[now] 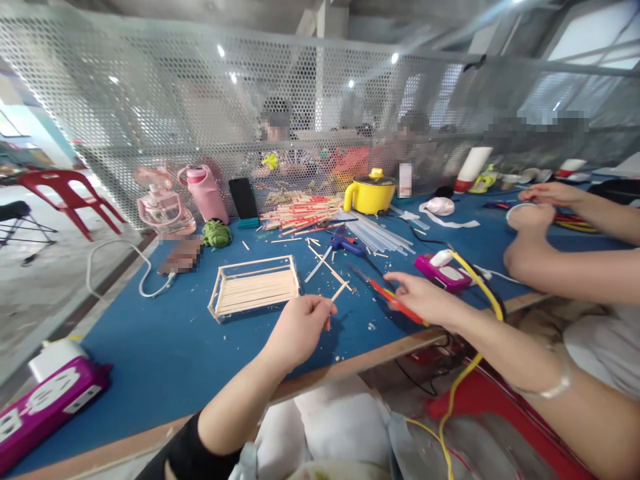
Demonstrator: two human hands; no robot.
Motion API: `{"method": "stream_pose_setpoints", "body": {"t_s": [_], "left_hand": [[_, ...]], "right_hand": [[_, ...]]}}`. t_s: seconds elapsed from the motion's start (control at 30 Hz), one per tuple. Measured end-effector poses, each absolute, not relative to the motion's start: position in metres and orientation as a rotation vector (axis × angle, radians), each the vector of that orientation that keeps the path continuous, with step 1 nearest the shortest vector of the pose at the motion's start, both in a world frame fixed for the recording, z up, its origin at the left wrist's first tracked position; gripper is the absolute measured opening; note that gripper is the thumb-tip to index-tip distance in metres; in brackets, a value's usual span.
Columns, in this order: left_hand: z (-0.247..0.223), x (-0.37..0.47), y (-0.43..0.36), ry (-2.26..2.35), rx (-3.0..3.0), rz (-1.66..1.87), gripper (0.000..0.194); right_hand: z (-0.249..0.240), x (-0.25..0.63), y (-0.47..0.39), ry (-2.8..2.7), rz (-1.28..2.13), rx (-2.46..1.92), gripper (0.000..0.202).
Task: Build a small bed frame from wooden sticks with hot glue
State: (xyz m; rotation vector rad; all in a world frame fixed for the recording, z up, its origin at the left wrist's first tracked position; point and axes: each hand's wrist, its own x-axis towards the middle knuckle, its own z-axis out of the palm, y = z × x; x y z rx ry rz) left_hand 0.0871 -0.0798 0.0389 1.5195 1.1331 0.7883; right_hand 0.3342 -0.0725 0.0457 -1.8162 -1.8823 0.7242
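Observation:
My left hand [305,330] pinches a short thin wooden stick [341,291] above the table, its free end pointing up and right. Beside that hand, to the left, stands a small rectangular tray-like frame [257,290] built of pale sticks, with a slatted bottom and low rails. My right hand [423,300] is closed around a red-handled tool [400,303] with a slim, dark pointed end; whether it is pliers or scissors I cannot tell. Just beyond my hands rest a blue glue gun [347,244] and loose sticks [330,265].
Farther back are red-tipped sticks [305,212], translucent glue sticks [377,233], a yellow pot [373,193] and green yarn [217,234]. A purple power strip [443,273] and yellow cable [483,283] lie right, near another person's arms [565,240]. Another purple strip [55,407] sits front left.

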Motion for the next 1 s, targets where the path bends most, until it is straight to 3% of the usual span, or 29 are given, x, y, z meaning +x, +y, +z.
{"method": "stream_pose_setpoints", "body": {"t_s": [0.1,0.27,0.43,0.73,1.0], "left_hand": [[0.038,0.087,-0.072,1.088,1.308,0.781,0.023],[0.042,0.101,-0.07,1.05,1.122,0.776,0.02],[0.041,0.11,-0.077,0.999,1.192,0.776,0.025],[0.036,0.108,-0.087,0.98,1.249,0.771,0.027],[0.021,0.108,-0.086,1.034,1.185,0.718,0.023]], "right_hand": [[0.053,0.334,-0.105,-1.605,1.294,-1.568,0.04],[0.05,0.329,-0.142,-1.46,1.57,-1.487,0.047],[0.066,0.31,-0.144,-1.829,1.463,-1.553,0.027],[0.079,0.286,-0.139,-2.019,1.35,-1.477,0.048],[0.073,0.272,-0.135,-1.87,1.38,-1.663,0.036]]}}
